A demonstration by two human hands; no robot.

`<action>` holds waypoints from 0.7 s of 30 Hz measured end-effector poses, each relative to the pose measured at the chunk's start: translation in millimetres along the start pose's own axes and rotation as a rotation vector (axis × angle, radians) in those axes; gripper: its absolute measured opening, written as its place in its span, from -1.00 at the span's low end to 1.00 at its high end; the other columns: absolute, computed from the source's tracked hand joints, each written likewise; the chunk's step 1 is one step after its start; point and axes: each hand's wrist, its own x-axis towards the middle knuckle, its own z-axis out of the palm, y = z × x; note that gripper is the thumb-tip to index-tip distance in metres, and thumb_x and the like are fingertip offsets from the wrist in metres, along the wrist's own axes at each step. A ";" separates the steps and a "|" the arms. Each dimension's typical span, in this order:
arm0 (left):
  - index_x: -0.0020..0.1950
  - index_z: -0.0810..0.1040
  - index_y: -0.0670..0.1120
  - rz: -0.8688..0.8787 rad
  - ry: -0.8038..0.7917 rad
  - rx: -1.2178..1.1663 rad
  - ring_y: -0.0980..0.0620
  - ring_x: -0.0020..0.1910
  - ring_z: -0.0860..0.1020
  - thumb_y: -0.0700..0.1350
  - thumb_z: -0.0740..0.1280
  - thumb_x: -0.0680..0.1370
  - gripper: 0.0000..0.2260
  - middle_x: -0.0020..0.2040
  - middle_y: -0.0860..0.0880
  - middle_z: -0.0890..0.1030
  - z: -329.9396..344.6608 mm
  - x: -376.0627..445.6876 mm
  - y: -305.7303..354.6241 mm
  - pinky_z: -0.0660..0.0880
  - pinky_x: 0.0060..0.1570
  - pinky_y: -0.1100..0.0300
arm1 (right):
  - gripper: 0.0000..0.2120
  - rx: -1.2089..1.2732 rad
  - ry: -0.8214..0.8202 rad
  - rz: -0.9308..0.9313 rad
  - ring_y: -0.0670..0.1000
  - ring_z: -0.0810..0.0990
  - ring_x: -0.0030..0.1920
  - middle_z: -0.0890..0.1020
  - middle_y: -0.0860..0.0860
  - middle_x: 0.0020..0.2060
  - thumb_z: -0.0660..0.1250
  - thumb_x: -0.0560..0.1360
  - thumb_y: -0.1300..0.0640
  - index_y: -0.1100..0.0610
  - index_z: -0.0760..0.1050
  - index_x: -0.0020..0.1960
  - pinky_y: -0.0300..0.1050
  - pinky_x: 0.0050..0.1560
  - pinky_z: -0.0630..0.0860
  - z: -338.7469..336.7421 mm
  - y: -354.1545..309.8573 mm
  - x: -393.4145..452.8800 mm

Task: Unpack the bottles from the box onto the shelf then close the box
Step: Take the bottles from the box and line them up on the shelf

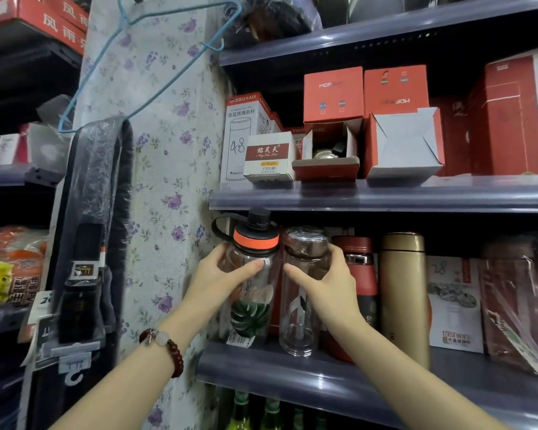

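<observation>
the left forearm, ringed at the wrist by a dark red bead bracelet (165, 346), is extended up to the grey shelf (323, 383). the left hand (218, 280) is wrapped around the upper body of a clear plastic bottle with an orange collar and black screw cap (255, 243); the thumb is laid across the front of the bottle and the remaining fingers are curled behind its left side, so the bottle is gripped between them. a green leaf print is seen below the thumb, and a black carry loop is seen above the fingers, to the left of the cap. the bottle is stood upright on the grey shelf, at its left end.

the right hand (326, 283) is closed around a clear, colourless bottle with a transparent lid (302, 293), stood upright just right of the first bottle. the thumb is extended leftward across its front, and the other fingers are curled around its right side, near the lid. the two thumb tips are brought close together but are not seen to touch.

just beyond the right fingers, a red flask (357, 252) is stood, and further right a gold metal flask (402, 290). above both hands, red and white cartons (333, 93) are stacked on the upper shelf.
</observation>
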 end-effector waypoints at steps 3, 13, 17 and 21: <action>0.25 0.49 0.10 0.039 0.018 0.080 0.11 0.20 0.55 0.42 0.47 0.10 -0.20 0.19 0.14 0.61 -2.9 3.1 8.2 0.46 0.27 0.00 | -0.39 -0.023 0.038 -0.033 -0.34 0.48 -0.04 0.57 -0.22 -0.02 0.54 0.31 -0.02 0.00 0.39 0.28 -0.59 -0.16 0.32 1.7 -1.7 -0.1; 0.40 0.39 0.11 0.023 -0.038 0.212 0.15 0.32 0.45 0.45 0.47 0.08 -0.06 0.34 0.18 0.49 11.5 10.3 5.8 0.40 0.35 0.03 | -0.39 0.013 0.194 0.026 -0.07 0.62 0.08 0.68 -0.12 -0.03 0.56 0.22 -0.13 0.00 0.48 0.21 -0.11 0.16 0.50 -2.1 14.9 7.4; 0.27 0.49 0.13 -0.122 0.034 0.024 0.07 0.22 0.55 0.49 0.44 0.05 -0.13 0.21 0.11 0.61 18.5 22.6 -1.9 0.47 0.26 0.00 | -0.26 0.018 0.157 0.058 -0.11 0.55 0.10 0.63 -0.09 0.02 0.56 0.23 -0.12 0.06 0.37 0.31 -0.28 0.07 0.43 4.0 11.3 10.4; 0.28 0.49 0.04 -0.213 0.104 -0.076 0.03 0.19 0.54 0.44 0.46 0.10 -0.16 0.18 0.11 0.58 17.3 25.1 -4.9 0.46 0.26 -0.08 | -0.34 -0.012 0.092 0.080 -0.12 0.46 0.01 0.50 -0.17 -0.12 0.52 0.34 -0.06 0.13 0.37 0.33 -0.36 -0.07 0.33 9.6 8.8 17.2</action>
